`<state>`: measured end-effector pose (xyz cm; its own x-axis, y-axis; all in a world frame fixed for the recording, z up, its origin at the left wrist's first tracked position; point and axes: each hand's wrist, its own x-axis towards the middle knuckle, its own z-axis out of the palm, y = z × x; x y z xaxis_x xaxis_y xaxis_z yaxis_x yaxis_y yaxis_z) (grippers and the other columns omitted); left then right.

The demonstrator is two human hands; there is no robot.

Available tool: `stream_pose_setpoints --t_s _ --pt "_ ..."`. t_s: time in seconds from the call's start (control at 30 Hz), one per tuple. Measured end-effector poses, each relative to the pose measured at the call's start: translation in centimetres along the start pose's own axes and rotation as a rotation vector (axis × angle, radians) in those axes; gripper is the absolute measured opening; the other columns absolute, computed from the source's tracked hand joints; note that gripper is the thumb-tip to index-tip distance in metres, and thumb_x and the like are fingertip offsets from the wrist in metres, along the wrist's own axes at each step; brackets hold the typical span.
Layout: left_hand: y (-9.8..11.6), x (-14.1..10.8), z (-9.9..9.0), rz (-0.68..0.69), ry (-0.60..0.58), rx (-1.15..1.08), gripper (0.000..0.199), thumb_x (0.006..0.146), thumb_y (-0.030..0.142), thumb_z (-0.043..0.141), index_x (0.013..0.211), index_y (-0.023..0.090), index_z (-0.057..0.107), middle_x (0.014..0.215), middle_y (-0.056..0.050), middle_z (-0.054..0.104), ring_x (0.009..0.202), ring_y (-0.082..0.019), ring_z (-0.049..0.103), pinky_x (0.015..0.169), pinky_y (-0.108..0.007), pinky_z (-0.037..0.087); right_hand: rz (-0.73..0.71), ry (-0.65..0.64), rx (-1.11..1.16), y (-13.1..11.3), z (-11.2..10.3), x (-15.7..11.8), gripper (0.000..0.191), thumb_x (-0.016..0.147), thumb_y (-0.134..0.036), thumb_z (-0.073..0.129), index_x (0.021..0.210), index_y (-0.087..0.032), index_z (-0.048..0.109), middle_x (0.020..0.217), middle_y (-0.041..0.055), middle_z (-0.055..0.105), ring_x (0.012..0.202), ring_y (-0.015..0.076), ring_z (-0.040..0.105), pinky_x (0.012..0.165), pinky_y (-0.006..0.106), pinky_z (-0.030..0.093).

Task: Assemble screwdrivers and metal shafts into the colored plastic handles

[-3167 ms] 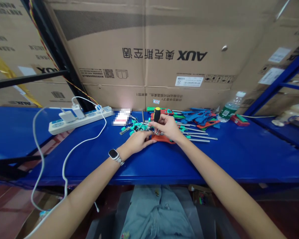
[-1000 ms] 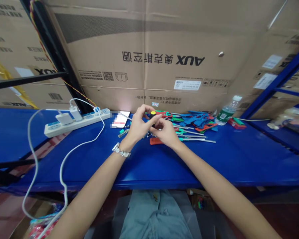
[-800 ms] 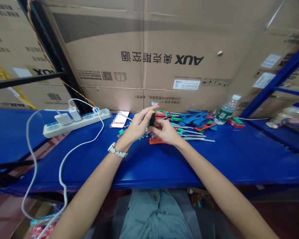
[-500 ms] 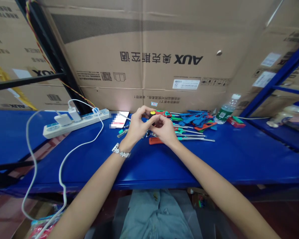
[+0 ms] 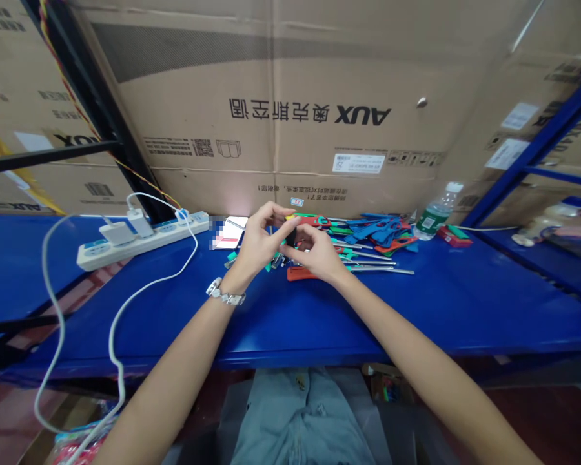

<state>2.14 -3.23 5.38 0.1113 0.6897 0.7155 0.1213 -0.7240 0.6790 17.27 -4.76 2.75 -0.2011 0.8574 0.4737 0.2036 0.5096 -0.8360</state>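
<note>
Both my hands meet above the blue table around a small black piece with a yellow end (image 5: 291, 237). My left hand (image 5: 265, 237) pinches it from the left, fingers closed, with a silver bracelet on the wrist. From the right, my right hand (image 5: 314, 250) has its thumb and fingers curled against the same piece. Its exact kind is hard to make out, since the fingers cover much of it. Just beyond and right of my hands lie several long-necked lighters, among them one with an orange handle (image 5: 300, 274) and a metal tube pointing right.
A pile of blue and orange plastic parts (image 5: 385, 232) lies at the back, beside a green-labelled bottle (image 5: 436, 213) and a red box (image 5: 454, 237). To the left are a power strip (image 5: 145, 241) with white cables and a phone (image 5: 231, 232). A large carton (image 5: 271, 71) stands behind.
The black piece has tilted between my fingers, so its yellow end now shows less and points away. The whole view has shifted slightly; both hands keep their grip.
</note>
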Motion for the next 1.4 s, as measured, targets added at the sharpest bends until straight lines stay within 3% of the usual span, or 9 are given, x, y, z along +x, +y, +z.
stream_pose_setpoints --t_s 0.17,0.33,0.43,0.6,0.7,0.97,1.07,1.23,1.4 --pt "-0.2 0.1 0.1 0.047 0.094 0.097 0.026 0.080 0.040 0.082 0.084 0.021 0.065 0.086 -0.003 0.066 0.076 -0.015 0.059 0.073 -0.031 0.050 0.012 0.128 -0.056 0.5 0.4 0.0 0.047 0.072 -0.052 0.082 0.065 -0.021 0.048 0.057 -0.0045 0.051 0.052 0.0108 0.044 0.051 0.026 0.034" --pt "0.5 0.2 -1.0 -0.004 -0.134 -0.014 0.030 0.100 0.046 0.054 0.106 0.023 0.071 0.103 -0.008 0.074 0.097 -0.018 0.067 0.090 -0.034 0.053 -0.015 -0.122 -0.052 -0.3 -1.0 0.0 0.033 0.084 -0.049 0.072 0.076 -0.019 0.060 0.068 -0.0001 0.062 0.061 0.0143 0.057 0.059 0.028 0.044" --pt "0.7 0.2 -1.1 -0.078 -0.241 -0.117 0.036 0.098 0.051 0.054 0.108 0.021 0.073 0.097 -0.008 0.076 0.092 -0.019 0.070 0.085 -0.033 0.056 -0.021 -0.244 -0.042 -0.6 -1.5 -0.1 0.030 0.091 -0.046 0.063 0.079 -0.018 0.062 0.073 0.0027 0.066 0.068 0.0172 0.063 0.064 0.031 0.049" --pt "0.6 0.2 0.3 -0.087 -0.126 -0.095 0.025 0.084 0.044 0.076 0.089 0.020 0.072 0.084 -0.004 0.073 0.073 -0.015 0.065 0.068 -0.029 0.053 -0.071 -0.005 -0.114 0.3 -0.5 -0.2 0.032 0.079 -0.047 0.077 0.088 -0.020 0.062 0.077 0.0020 0.065 0.067 0.0162 0.058 0.064 0.031 0.048" --pt "0.5 0.2 0.8 -0.043 -0.019 -0.007 0.027 0.077 0.041 0.083 0.077 0.020 0.064 0.075 0.000 0.066 0.068 -0.013 0.060 0.066 -0.028 0.050 -0.049 0.107 -0.096 0.9 0.1 0.0 0.039 0.075 -0.051 0.079 0.073 -0.021 0.054 0.067 0.0001 0.059 0.063 0.0156 0.053 0.060 0.030 0.045" --pt "0.3 0.3 -1.2 -0.051 -0.264 -0.073 0.029 0.097 0.046 0.057 0.103 0.022 0.070 0.103 -0.008 0.074 0.098 -0.019 0.068 0.087 -0.033 0.054 -0.032 -0.204 -0.010 -0.5 -1.5 0.1 0.032 0.089 -0.050 0.065 0.089 -0.018 0.065 0.080 0.0034 0.067 0.069 0.0174 0.062 0.067 0.032 0.050" --pt "0.1 0.2 -1.0 -0.072 -0.194 -0.071 0.024 0.090 0.044 0.069 0.097 0.021 0.069 0.092 -0.006 0.073 0.084 -0.017 0.068 0.076 -0.031 0.054 -0.069 -0.195 -0.108 -0.5 -1.3 -0.2 0.030 0.090 -0.048 0.065 0.092 -0.017 0.067 0.082 0.0034 0.068 0.070 0.0172 0.060 0.067 0.031 0.049" --pt "-0.3 0.1 0.3 -0.019 0.012 0.005 0.032 0.076 0.040 0.084 0.080 0.021 0.058 0.076 0.000 0.063 0.071 -0.014 0.060 0.068 -0.030 0.050 -0.040 0.059 -0.139 0.5 0.1 0.0 0.028 0.079 -0.043 0.077 0.078 -0.019 0.063 0.068 0.0002 0.060 0.062 0.0153 0.053 0.059 0.030 0.044" --pt "0.1 0.0 -0.2 -0.026 -0.140 0.022 0.029 0.091 0.045 0.067 0.109 0.022 0.066 0.113 -0.009 0.070 0.105 -0.021 0.066 0.087 -0.035 0.053 -0.050 -0.154 -0.045 0.3 -0.9 0.4 0.028 0.086 -0.045 0.070 0.086 -0.017 0.068 0.078 0.0037 0.069 0.072 0.0186 0.063 0.070 0.033 0.051"
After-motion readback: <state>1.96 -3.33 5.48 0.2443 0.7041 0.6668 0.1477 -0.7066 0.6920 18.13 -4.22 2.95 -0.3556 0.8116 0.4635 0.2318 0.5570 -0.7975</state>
